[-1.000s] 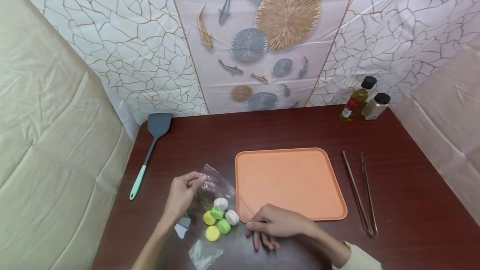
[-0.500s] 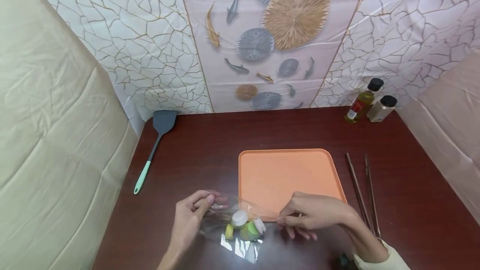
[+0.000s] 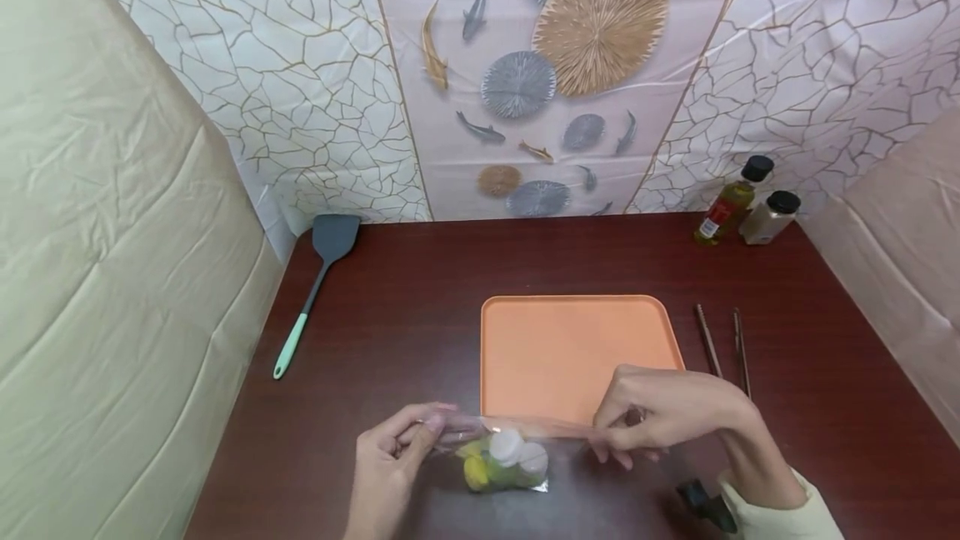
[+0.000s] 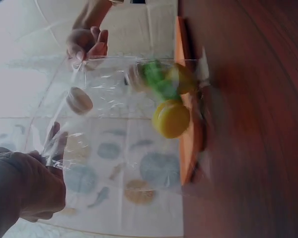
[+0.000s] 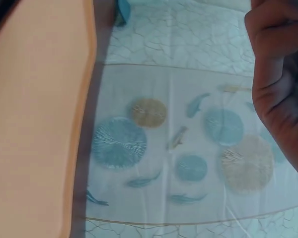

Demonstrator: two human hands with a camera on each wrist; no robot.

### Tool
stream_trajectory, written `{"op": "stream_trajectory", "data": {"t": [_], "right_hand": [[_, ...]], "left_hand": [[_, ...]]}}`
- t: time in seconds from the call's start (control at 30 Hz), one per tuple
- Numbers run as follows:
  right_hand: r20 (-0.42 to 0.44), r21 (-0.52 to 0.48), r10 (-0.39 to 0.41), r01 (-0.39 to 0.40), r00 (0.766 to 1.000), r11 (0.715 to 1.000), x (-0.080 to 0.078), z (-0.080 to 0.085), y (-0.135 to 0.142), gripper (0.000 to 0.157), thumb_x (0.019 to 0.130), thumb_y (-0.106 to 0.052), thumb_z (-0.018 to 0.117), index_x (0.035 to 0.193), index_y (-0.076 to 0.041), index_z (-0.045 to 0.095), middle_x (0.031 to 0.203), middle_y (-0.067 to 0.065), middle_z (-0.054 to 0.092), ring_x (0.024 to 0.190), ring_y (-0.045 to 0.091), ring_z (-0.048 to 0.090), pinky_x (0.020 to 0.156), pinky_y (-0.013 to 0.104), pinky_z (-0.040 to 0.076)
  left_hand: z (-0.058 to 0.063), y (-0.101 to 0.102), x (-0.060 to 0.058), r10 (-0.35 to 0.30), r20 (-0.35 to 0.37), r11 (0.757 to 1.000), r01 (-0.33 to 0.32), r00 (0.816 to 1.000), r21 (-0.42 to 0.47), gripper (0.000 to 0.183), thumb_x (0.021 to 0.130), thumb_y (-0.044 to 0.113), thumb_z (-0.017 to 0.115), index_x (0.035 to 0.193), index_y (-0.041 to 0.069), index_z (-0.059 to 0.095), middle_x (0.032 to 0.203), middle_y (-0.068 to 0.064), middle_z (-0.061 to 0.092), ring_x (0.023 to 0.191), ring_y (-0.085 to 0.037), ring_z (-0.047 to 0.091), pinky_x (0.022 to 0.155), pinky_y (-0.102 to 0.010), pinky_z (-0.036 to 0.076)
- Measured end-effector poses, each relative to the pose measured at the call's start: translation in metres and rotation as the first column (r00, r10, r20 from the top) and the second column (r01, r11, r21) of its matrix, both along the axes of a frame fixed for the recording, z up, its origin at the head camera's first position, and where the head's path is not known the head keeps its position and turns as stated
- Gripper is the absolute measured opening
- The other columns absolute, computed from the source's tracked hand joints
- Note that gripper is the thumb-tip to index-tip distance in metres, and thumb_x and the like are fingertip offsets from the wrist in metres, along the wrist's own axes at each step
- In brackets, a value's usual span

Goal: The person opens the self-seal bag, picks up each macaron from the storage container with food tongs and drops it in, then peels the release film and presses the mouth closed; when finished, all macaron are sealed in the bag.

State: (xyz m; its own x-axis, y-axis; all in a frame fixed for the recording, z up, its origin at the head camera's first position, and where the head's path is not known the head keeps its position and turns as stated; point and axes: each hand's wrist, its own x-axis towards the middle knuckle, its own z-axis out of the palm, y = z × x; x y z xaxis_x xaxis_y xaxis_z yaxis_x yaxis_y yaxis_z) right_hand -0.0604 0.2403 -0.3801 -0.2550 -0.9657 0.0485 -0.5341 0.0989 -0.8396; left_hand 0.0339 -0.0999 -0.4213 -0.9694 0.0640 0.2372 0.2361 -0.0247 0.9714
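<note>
A clear plastic bag (image 3: 540,430) is stretched between my two hands, with several macarons inside. My left hand (image 3: 393,461) pinches its upper left corner between thumb and fingers. The upper right corner is pinched by my right hand (image 3: 663,411), whose wrist is bent over. In the head view, a white macaron (image 3: 506,446) and a yellow macaron (image 3: 476,472) show low in the bag. The left wrist view has a green macaron (image 4: 161,82) bunched with yellow ones near the bottom, and a pale macaron (image 4: 79,101) nearer the upper edge. The bag hangs upright, bottom close over the table.
Just behind the bag lies an orange tray (image 3: 577,340). Metal tongs (image 3: 708,340) are to its right, partly hidden by my right hand. A spatula (image 3: 315,286) lies at the left. An oil bottle (image 3: 723,211) and a seasoning jar (image 3: 768,219) stand at the back right.
The bag has come up from lying flat and has shifted right. My right hand has moved right, pulling its edge taut. The macarons have slid together at the bottom.
</note>
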Motion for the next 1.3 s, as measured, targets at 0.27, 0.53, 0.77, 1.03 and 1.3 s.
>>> {"op": "stream_trajectory", "data": {"t": [0.27, 0.53, 0.77, 1.03, 1.3], "right_hand": [[-0.045, -0.026, 0.001, -0.002, 0.999, 1.000, 0.000, 0.001, 0.003, 0.032, 0.094, 0.009, 0.063, 0.091, -0.018, 0.079, 0.071, -0.004, 0.073, 0.072, -0.018, 0.053, 0.059, 0.007, 0.046], [-0.132, 0.077, -0.099, 0.110, 0.986, 0.991, 0.003, 0.003, 0.002, 0.027, 0.103, -0.003, 0.069, 0.086, -0.022, 0.077, 0.077, -0.017, 0.065, 0.075, -0.015, 0.046, 0.062, 0.010, 0.045], [-0.451, 0.007, -0.435, 0.491, 0.779, 0.871, 0.030, 0.036, -0.015, 0.014, 0.105, -0.036, 0.076, 0.094, -0.027, 0.074, 0.085, -0.025, 0.062, 0.074, -0.012, 0.052, 0.063, 0.017, 0.048], [-0.679, -0.568, -0.612, 0.239, 0.404, 0.788, 0.045, 0.015, -0.122, 0.027, 0.116, -0.016, 0.054, 0.114, -0.004, 0.079, 0.100, 0.000, 0.073, 0.067, 0.001, 0.065, 0.061, 0.009, 0.054], [-0.695, -0.593, -0.663, 0.298, 0.279, 0.747, 0.049, -0.008, -0.144, 0.029, 0.116, -0.011, 0.051, 0.124, 0.003, 0.076, 0.104, 0.006, 0.072, 0.065, 0.006, 0.066, 0.056, 0.013, 0.054]], "left_hand": [[-0.007, 0.008, 0.006, 0.023, -0.094, 0.999, -0.019, 0.995, 0.045, 0.023, 0.103, -0.017, 0.059, 0.118, -0.008, 0.075, 0.110, -0.018, 0.083, 0.107, -0.017, 0.082, 0.093, -0.030, 0.065], [-0.013, 0.009, 0.001, -0.027, -0.035, 0.993, 0.031, 0.999, 0.110, 0.021, 0.108, -0.013, 0.054, 0.121, -0.015, 0.070, 0.113, -0.027, 0.080, 0.108, -0.027, 0.082, 0.095, -0.036, 0.065], [-0.012, 0.012, 0.000, -0.037, 0.058, 0.985, 0.026, 0.998, 0.172, 0.021, 0.111, -0.008, 0.054, 0.119, -0.016, 0.070, 0.110, -0.028, 0.080, 0.103, -0.030, 0.083, 0.094, -0.043, 0.065], [-0.016, 0.021, -0.003, 0.082, -0.074, 0.977, -0.066, 0.994, 0.201, 0.016, 0.106, -0.013, 0.059, 0.111, -0.019, 0.073, 0.102, -0.010, 0.085, 0.090, -0.016, 0.083, 0.082, -0.032, 0.067], [-0.018, 0.020, -0.008, 0.136, -0.263, 0.982, -0.095, 0.955, 0.161, 0.023, 0.095, -0.028, 0.059, 0.116, -0.025, 0.069, 0.113, 0.000, 0.082, 0.100, -0.008, 0.081, 0.080, -0.027, 0.066]]}}
